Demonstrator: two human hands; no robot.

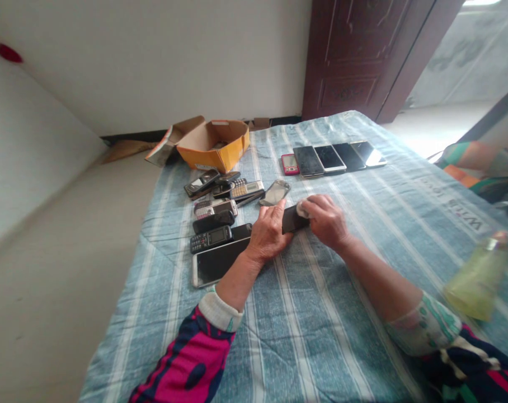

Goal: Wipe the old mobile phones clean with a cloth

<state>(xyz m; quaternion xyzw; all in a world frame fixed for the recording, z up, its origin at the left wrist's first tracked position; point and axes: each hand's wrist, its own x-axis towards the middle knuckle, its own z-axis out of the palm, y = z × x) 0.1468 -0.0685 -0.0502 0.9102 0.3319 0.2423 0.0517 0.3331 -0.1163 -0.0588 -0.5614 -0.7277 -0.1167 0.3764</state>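
Note:
A small black phone [291,219] lies on the striped blue cloth between my two hands. My left hand [267,232] is closed on its near end and holds it down. My right hand [327,219] is closed on a small white wad of cloth [303,209] pressed against the phone's far end. Just left of my left hand lies a large smartphone [217,262] and a heap of old keypad phones [218,210].
A row of several smartphones [333,158] lies at the far side of the table [321,324]. An open orange cardboard box [215,144] stands at the far left corner. A yellow-green bottle [477,277] stands at the right. A dark wooden door [358,56] is behind.

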